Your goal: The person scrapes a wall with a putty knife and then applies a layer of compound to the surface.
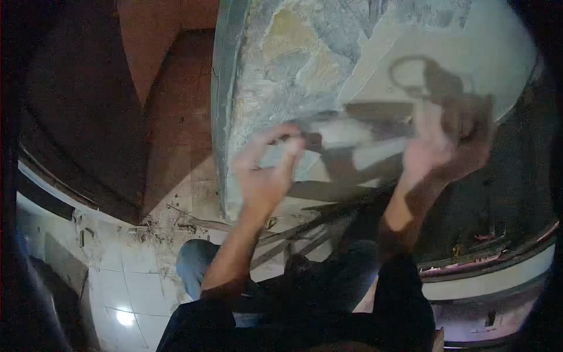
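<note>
A long, flat, shiny blade-like tool (352, 134) spans the gap between my hands; motion blur hides its exact kind. At its left end, my left hand (267, 164) is closed in a pinch, thumb and forefinger meeting at the tip. My right hand (443, 144) is wrapped around the other end, its fingers smeared by movement. Behind both hands is a board-like surface (293, 76) coated with rough grey and yellowish patches and a smooth pale layer at the right. Dark shadows of the hands and tool fall across it.
Brownish tiled floor (182, 123) lies left of the coated surface. Loose debris (155, 232) is scattered by its lower left corner. White glossy tiles (126, 287) are at the lower left. My knee (196, 264) shows below, and a pale curved ledge (492, 278) at the lower right.
</note>
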Motion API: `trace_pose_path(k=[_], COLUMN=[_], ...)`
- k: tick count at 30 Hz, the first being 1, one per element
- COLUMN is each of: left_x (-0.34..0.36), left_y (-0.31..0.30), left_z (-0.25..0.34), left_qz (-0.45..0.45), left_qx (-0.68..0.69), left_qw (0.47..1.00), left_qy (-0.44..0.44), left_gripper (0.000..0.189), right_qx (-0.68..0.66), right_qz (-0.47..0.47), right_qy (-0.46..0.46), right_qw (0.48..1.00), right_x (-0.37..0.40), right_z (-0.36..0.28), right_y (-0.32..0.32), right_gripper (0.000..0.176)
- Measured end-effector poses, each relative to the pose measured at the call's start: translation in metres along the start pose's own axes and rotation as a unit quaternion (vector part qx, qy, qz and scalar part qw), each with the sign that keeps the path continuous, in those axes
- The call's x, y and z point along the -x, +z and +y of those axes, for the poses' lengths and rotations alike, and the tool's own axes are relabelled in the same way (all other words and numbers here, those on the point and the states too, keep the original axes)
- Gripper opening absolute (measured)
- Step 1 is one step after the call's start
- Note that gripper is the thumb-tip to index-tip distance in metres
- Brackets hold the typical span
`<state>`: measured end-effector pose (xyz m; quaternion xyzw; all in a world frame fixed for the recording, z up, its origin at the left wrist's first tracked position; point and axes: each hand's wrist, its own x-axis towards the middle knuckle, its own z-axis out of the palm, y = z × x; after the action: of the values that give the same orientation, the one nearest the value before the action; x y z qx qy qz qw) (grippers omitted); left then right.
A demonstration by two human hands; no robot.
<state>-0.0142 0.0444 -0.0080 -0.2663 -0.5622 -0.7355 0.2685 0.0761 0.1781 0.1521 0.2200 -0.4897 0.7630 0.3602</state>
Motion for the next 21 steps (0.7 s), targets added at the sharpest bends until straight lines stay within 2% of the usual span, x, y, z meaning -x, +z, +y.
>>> trace_pose_path(k=[3,4,5,6,7,9,10,12,13,15,17,18,19,20,21], left_x=[-0.021,-0.028,-0.036,-0.042,-0.044,-0.042,-0.042,-0.043,-0.045,-0.06,-0.073,-0.081,-0.088,-0.095,-0.1], left_y=[-0.023,-0.03,-0.037,-0.044,-0.05,-0.057,-0.059,-0.059,-0.06,-0.06,-0.06,-0.059,-0.058,-0.057,-0.058], left_z=[-0.014,-0.021,-0.028,-0.034,-0.041,-0.058,-0.064,-0.07,-0.066,-0.065,-0.062,-0.06,-0.057,-0.057,-0.062], left_qz=[0.138,0.14,0.134,0.128,0.127,-0.006,-0.007,-0.077,-0.099,-0.098,-0.104,-0.129,-0.155,-0.178,-0.179], left_qx=[-0.117,-0.118,-0.14,-0.163,-0.165,0.003,0.004,0.053,0.044,0.039,0.032,0.049,0.065,0.08,0.071], left_qw=[0.983,0.983,0.981,0.978,0.978,0.987,0.987,0.981,0.979,0.982,0.983,0.977,0.971,0.964,0.965], left_qy=[0.026,0.025,0.029,0.031,0.031,-0.16,-0.161,-0.172,-0.172,-0.157,-0.149,-0.159,-0.17,-0.179,-0.177], left_gripper=[0.033,0.033,0.048,0.064,0.064,0.084,0.084,0.092,0.088,0.092,0.096,0.098,0.099,0.1,0.1], right_qx=[0.061,0.081,0.08,0.094,0.107,0.076,0.046,0.069,0.079,0.082,0.028,0.025,0.099,0.168,0.159], right_qz=[-0.209,-0.277,-0.278,-0.229,-0.179,-0.18,-0.183,-0.187,-0.167,-0.149,-0.169,-0.163,-0.005,0.152,0.155], right_qy=[-0.029,-0.04,-0.039,-0.036,-0.032,-0.016,-0.002,-0.038,-0.047,-0.058,-0.004,-0.006,-0.042,-0.073,-0.073], right_qw=[0.975,0.957,0.956,0.968,0.977,0.981,0.982,0.979,0.982,0.984,0.985,0.986,0.994,0.971,0.972], right_x=[-0.046,-0.055,-0.06,-0.065,-0.068,-0.074,-0.075,-0.069,-0.068,-0.075,-0.078,-0.071,-0.057,-0.051,-0.051], right_z=[-0.027,-0.034,-0.04,-0.045,-0.047,-0.034,-0.027,-0.029,-0.032,-0.028,-0.013,-0.006,0.007,0.013,0.008], right_y=[0.0,0.002,0.007,0.012,0.014,0.011,0.013,0.019,0.022,0.019,0.004,0.015,0.037,0.051,0.057], right_gripper=[0.028,0.032,0.032,0.035,0.038,0.037,0.037,0.036,0.037,0.038,0.034,0.034,0.031,0.028,0.028])
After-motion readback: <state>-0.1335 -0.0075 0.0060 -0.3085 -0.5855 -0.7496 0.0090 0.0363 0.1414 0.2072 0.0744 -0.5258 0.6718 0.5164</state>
